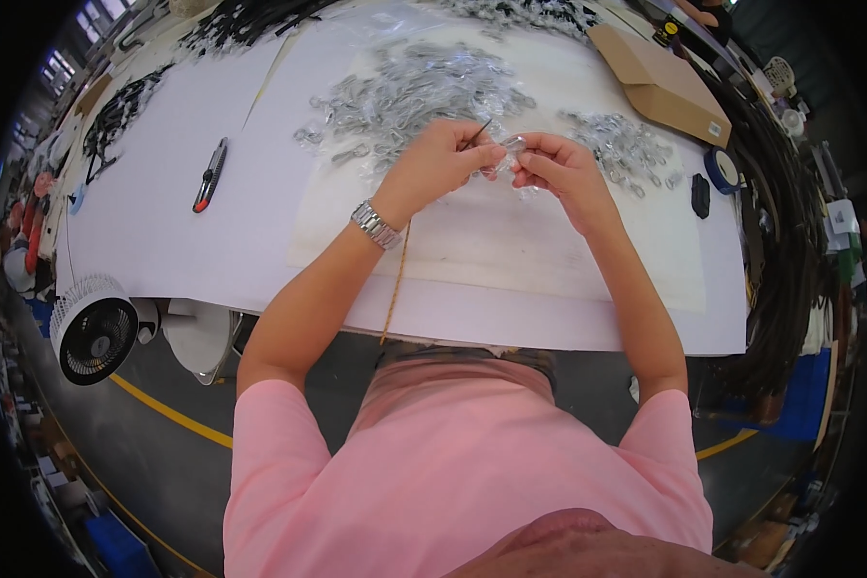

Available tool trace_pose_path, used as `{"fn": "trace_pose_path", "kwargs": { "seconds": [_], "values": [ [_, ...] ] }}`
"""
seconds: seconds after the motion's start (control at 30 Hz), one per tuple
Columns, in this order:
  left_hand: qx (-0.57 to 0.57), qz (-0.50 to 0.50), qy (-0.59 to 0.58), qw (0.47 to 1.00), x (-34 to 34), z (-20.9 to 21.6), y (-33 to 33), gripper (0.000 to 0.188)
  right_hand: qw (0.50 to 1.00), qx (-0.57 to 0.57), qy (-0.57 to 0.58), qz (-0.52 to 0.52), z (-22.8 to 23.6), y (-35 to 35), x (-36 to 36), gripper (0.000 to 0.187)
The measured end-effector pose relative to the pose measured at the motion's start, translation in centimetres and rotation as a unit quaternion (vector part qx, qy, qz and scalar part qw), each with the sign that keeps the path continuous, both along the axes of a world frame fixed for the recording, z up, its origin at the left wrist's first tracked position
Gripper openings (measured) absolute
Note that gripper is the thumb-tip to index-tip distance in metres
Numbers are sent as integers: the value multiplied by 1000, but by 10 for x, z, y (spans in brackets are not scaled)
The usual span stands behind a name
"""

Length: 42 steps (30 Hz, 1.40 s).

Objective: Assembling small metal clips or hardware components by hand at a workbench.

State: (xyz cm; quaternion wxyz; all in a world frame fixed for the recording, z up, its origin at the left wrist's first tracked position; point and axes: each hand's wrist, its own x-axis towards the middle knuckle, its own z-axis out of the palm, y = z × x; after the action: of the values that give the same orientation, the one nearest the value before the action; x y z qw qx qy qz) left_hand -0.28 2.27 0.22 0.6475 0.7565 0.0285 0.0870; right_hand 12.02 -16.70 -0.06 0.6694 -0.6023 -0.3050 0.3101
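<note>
Above the white tabletop, my two hands meet in front of a heap of small clear plastic packets (424, 87) with grey metal-looking pieces in them. A thin dark pointed stick (479, 133) juts up from the closed fingers of my left hand (438, 162). My right hand (561, 173) pinches a small clear-wrapped shiny piece (512, 146), and my left fingertips reach its near side. Its exact kind is too small to make out. An orange-yellow braided cord (396, 284) runs from below my left wrist to the table's front edge.
A smaller packet pile (621, 144) lies right, near a cardboard box (660, 87), a blue tape roll (721, 170) and a small black object (700, 197). Left are a utility knife (211, 175), black straps (120, 116) and a fan (96, 332). Dark strips (785, 260) hang at the right edge.
</note>
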Motion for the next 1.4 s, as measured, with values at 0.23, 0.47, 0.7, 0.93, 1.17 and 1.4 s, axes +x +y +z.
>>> {"fn": "trace_pose_path", "kwargs": {
  "seconds": [0.23, 0.47, 0.7, 0.93, 1.17, 1.4],
  "values": [
    [56, 27, 15, 998, -1, 4, -5, 36, 968, -64, -230, -74, 21, -9, -14, 28],
    [-36, 11, 55, 998, -3, 3, -9, 38, 975, -91, -201, -33, 21, -13, -25, 29],
    [65, -31, 5, 997, -6, 10, -19, 34, 996, -43, -68, -43, 18, -20, -11, 30],
    [130, 24, -57, 990, -6, 9, -19, 35, 988, 12, -97, -118, 13, -15, -19, 33],
    [127, 10, -35, 991, -8, 12, -13, 33, 969, -80, -188, -136, 20, -19, -19, 22],
    [75, 65, -62, 993, -5, 8, -12, 29, 993, -83, -83, 27, 29, -40, 17, 25]
  ]
}}
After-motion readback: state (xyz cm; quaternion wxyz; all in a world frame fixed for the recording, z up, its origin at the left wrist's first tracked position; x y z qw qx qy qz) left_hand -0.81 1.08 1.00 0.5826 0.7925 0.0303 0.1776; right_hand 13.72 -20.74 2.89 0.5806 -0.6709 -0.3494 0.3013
